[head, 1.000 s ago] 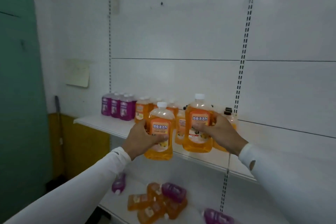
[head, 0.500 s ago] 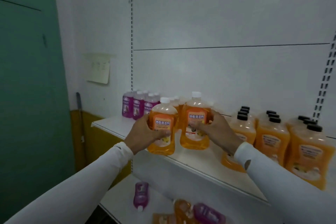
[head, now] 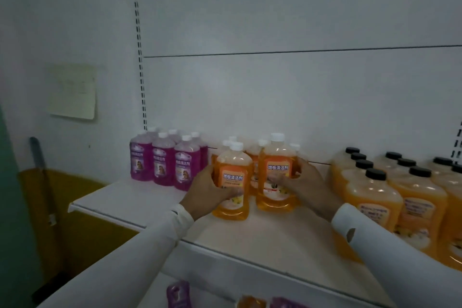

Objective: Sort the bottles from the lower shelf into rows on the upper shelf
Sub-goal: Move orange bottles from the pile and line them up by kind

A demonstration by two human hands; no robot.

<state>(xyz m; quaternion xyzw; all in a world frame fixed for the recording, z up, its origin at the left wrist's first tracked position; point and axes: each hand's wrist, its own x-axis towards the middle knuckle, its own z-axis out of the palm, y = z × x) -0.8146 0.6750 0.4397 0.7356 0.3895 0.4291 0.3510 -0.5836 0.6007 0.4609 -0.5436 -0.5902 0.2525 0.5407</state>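
My left hand (head: pixel 206 192) grips an orange white-capped bottle (head: pixel 232 182) standing on the upper shelf (head: pixel 120 197). My right hand (head: pixel 303 182) grips a second, taller-looking orange white-capped bottle (head: pixel 276 172) just to its right, also upright on the shelf. Both stand in front of more orange white-capped bottles (head: pixel 253 155). Purple bottles (head: pixel 163 160) stand in rows to the left. On the lower shelf, a purple bottle (head: pixel 178 294) and an orange one (head: pixel 251 302) lie at the frame's bottom edge.
Larger orange bottles with black caps (head: pixel 395 197) fill the shelf's right side, close to my right forearm. A paper note (head: pixel 72 91) hangs on the white wall at left. A grey handle (head: pixel 42 170) leans by the yellow lower wall.
Both hands have carried their orange bottles forward and set them down on the upper shelf in front of the orange group. My view has moved closer and to the left.
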